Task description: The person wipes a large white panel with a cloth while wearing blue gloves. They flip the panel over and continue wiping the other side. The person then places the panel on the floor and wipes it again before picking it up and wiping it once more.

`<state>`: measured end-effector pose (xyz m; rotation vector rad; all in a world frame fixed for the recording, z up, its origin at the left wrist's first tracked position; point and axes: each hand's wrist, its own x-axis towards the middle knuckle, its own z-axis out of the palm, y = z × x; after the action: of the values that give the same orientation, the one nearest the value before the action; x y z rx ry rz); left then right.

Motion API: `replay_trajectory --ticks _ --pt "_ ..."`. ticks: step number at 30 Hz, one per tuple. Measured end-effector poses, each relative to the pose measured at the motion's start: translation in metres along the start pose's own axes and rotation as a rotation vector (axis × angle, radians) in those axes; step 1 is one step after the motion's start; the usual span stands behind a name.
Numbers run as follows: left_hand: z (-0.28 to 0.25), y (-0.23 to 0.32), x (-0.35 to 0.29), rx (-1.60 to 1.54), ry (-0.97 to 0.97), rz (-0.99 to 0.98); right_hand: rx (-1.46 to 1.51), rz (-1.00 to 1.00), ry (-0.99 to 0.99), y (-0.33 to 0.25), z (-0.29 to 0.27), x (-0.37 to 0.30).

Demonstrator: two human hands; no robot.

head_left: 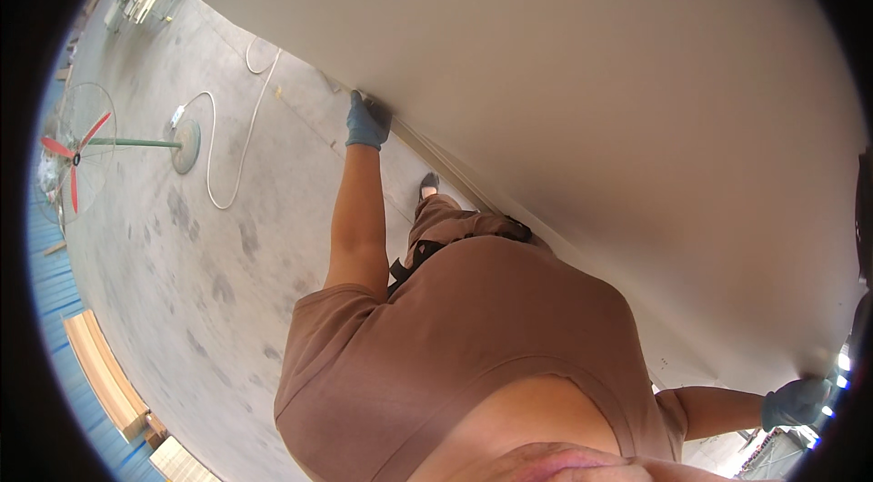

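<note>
A fan (pixel 76 159) with red blades stood at the left on the grey floor (pixel 136 300), a white cord (pixel 224 207) looping just beside it. Next came the left hand (pixel 367 123), blue-gloved, its fingers curled round the edge of a large pale panel (pixel 637 109). The panel stretched rightward before the person to the gloved right hand (pixel 795 405), which met its edge, fingers too shadowed to tell their spread.

On the grey floor (pixel 227 300), a white cord (pixel 208 182) curves beside the round base (pixel 188 153) of a red-bladed fan (pixel 76 159).
</note>
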<state>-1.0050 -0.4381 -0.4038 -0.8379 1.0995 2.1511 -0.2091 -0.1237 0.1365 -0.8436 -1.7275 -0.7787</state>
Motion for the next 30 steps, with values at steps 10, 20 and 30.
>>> replay_trajectory --ticks 10,20,30 --pt "0.011 0.065 0.057 -0.141 0.001 0.114 -0.711 -0.141 -0.129 0.153 -0.030 -0.035" --pt "0.012 0.118 0.121 -0.011 -0.152 0.089 0.183 0.225 -0.283 -0.101 0.001 0.019" --pt "0.033 0.116 0.109 -0.159 -0.366 0.323 -0.209 -0.314 0.053 -0.113 0.058 0.023"
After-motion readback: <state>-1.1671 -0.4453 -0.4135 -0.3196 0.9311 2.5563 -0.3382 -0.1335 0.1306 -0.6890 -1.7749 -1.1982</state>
